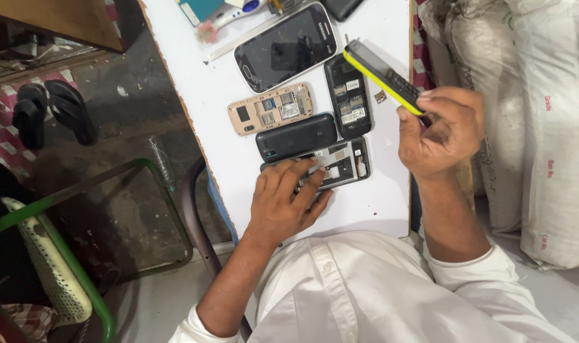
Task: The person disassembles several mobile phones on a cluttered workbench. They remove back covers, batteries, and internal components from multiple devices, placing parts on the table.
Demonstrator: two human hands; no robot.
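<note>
- On the near part of the white table [378, 203], the person's left hand [283, 203] lies flat with its fingers [305, 181] spread over an opened phone frame [347, 162], pressing it down against the tabletop.
- The right hand [442, 130] is raised at the right edge of the table, curled around the lower end of a yellow-edged keypad phone [381, 75]; thumb and fingers pinch it so that it tilts up and away, its top end pointing far and left.
- Just beyond the left hand lies a black phone back [296, 136], touching the opened frame along its far side.
- Farther on sits a tan phone body with its insides showing [270, 109], and to the right of it a dark opened phone [348, 95] lying lengthwise, close under the lifted keypad phone.
- A small metal chip [380, 96] rests on the table just right of that dark phone.
- At the far end lies a large black touchscreen phone [286, 46], set at a slant, with a toothbrush [229, 19] beside it at the far left.
- White sacks [544, 127] stand stacked to the right of the table.
- On the floor to the left are a green-framed chair [61, 254] and a pair of dark sandals [51, 111].
</note>
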